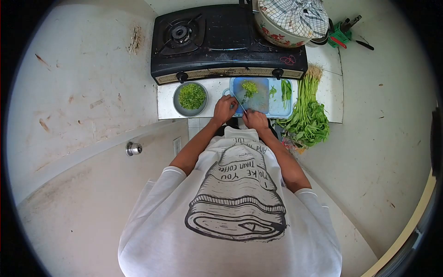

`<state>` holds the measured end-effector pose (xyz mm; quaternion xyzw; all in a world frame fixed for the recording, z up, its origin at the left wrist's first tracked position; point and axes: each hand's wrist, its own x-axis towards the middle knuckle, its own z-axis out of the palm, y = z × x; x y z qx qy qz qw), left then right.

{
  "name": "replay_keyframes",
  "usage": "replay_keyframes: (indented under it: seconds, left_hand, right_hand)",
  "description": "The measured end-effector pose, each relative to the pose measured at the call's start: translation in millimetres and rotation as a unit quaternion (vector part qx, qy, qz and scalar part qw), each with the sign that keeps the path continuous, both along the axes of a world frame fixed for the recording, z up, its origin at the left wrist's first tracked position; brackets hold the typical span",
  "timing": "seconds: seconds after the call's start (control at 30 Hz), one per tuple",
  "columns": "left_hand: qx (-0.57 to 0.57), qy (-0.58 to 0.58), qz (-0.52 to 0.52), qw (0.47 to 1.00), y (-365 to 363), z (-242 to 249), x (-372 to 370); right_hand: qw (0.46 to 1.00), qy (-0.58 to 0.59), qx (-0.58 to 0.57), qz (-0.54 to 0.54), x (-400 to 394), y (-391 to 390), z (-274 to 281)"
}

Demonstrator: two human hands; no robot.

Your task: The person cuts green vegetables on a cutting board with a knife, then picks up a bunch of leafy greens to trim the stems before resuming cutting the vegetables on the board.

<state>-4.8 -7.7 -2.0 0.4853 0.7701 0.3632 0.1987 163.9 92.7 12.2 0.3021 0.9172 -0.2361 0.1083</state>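
My right hand (255,119) is closed on the handle of a small knife (241,106) at the front edge of the blue cutting board (263,102). Just left of the blade, my left hand (225,109) rests at the board's left front corner, its fingers curled; what they hold, if anything, is hidden. Chopped greens (249,88) lie in a small heap near the back of the board. Some cut stems (286,91) and leaf bits sit in the pale blue tray section on the right. A grey bowl (190,112) of chopped greens stands to the left.
Behind the board is a black gas stove (226,46) with a cloth-covered pot (281,37) on its right side. A large bunch of leafy greens (310,111) hangs over the counter's front right edge. A green basket (340,37) with utensils is at the back right.
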Motion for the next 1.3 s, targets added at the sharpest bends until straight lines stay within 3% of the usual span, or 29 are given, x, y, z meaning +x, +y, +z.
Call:
replay_keyframes:
  seconds: [0.47,0.87,1.07,1.3]
  left_hand:
    - [0.049,0.039,-0.034,0.997,-9,2,-3]
    - [0.048,0.041,-0.033,0.997,-9,-9,-4]
    - [-0.006,-0.003,0.003,1.0,-6,-2,-2]
    - [0.032,0.038,-0.016,0.999,3,-5,-3]
  right_hand:
    - [1.0,0.001,-0.003,-0.021,0,3,-2]
    - [0.999,0.037,0.016,0.008,-4,-1,-11]
    - [1.0,0.017,0.001,-0.008,-2,0,-6]
    - [0.999,0.011,0.008,-0.031,0,1,0]
